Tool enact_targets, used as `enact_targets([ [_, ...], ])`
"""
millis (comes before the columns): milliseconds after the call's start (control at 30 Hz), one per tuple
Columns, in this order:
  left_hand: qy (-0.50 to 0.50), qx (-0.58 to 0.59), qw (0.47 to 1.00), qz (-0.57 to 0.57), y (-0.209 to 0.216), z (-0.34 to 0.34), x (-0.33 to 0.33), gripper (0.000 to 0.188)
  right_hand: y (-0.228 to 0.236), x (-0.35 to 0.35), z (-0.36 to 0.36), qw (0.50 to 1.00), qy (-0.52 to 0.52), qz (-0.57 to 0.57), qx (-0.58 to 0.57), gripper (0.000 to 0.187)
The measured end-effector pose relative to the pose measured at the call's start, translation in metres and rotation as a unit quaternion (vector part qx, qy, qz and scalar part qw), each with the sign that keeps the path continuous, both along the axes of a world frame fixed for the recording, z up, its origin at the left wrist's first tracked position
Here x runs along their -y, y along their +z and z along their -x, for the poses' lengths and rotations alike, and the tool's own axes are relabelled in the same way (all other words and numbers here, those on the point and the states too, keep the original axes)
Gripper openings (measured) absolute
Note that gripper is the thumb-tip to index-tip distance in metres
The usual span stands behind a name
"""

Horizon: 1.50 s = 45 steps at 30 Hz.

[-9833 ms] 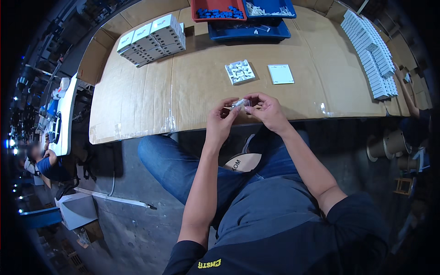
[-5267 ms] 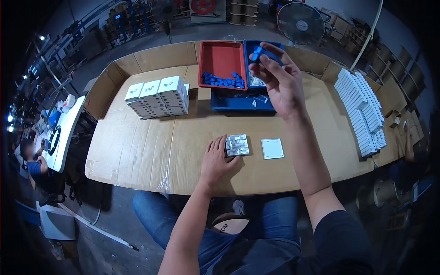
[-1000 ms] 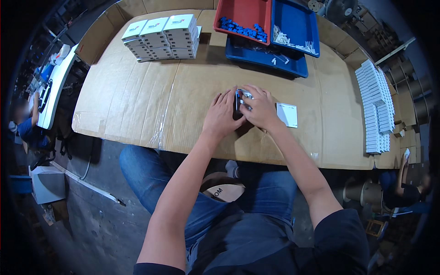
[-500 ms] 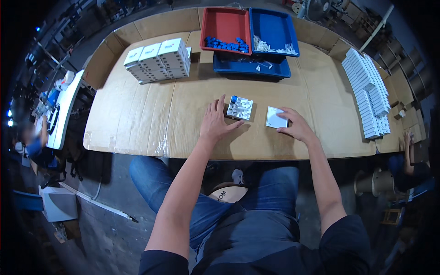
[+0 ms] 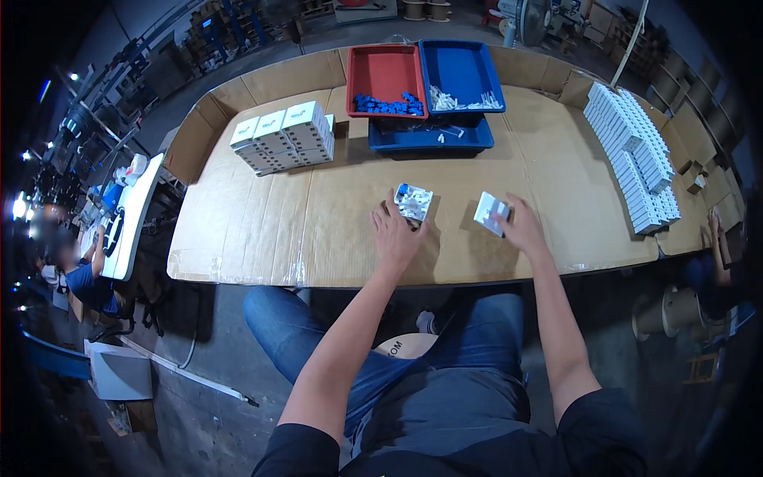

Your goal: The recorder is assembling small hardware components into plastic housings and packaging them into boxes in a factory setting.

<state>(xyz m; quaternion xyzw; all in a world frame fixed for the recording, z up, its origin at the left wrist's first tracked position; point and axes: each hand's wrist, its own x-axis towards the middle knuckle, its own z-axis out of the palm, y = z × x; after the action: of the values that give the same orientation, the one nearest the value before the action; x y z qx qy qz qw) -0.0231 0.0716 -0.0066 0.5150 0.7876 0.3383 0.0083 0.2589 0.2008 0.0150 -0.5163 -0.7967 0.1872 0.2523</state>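
- Box (image 5: 415, 205), white, square and open-topped, on the cardboard-covered table (image 5: 238, 230) before the person; a blue piece (image 5: 404, 190) already sits in its far left corner.
- Left hand (image 5: 396, 237) spread wide round the box's near left corner; how firmly it presses, I cannot tell.
- Right hand (image 5: 521, 227) pinching a square white plate (image 5: 488, 208), tilted, to the box's right.
- The plate is not yet on the box, so the box looks filled but uncovered.
- Farther left, closed white boxes (image 5: 284, 137) stand stacked, seemingly complete.
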Motion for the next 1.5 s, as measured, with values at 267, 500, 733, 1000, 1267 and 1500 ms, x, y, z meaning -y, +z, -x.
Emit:
enact_targets([
  [267, -0.093, 0.372, 0.891, -0.245, 0.009, 0.013, 0.040, 0.098, 0.011, 0.058, 0.027, 0.989, 0.067, -0.021, 0.127, 0.072],
  [500, -0.130, 0.760, 0.615, -0.163, 0.019, -0.008, 0.103, 0.064, 0.035, 0.099, 0.042, 0.818, 0.174, 0.340, -0.430, 0.063],
  [733, -0.122, 0.887, 0.438, -0.073, 0.033, -0.011, 0.109, 0.070, 0.050, 0.127, 0.092, 0.546, 0.159, 0.514, -0.642, 0.059],
  [1000, -0.091, 0.895, 0.432, -0.060, 0.041, -0.007, 0.119, 0.070, 0.058, 0.139, 0.115, 0.534, 0.163, 0.543, -0.627, 0.065],
  [1267, -0.091, 0.898, 0.424, -0.069, 0.037, -0.004, 0.116, 0.069, 0.043, 0.124, 0.105, 0.441, 0.177, 0.571, -0.669, 0.068],
  [1500, -0.100, 0.896, 0.430, -0.043, 0.040, -0.002, 0.118, 0.073, 0.054, 0.118, 0.099, 0.500, 0.211, 0.529, -0.652, 0.064],
])
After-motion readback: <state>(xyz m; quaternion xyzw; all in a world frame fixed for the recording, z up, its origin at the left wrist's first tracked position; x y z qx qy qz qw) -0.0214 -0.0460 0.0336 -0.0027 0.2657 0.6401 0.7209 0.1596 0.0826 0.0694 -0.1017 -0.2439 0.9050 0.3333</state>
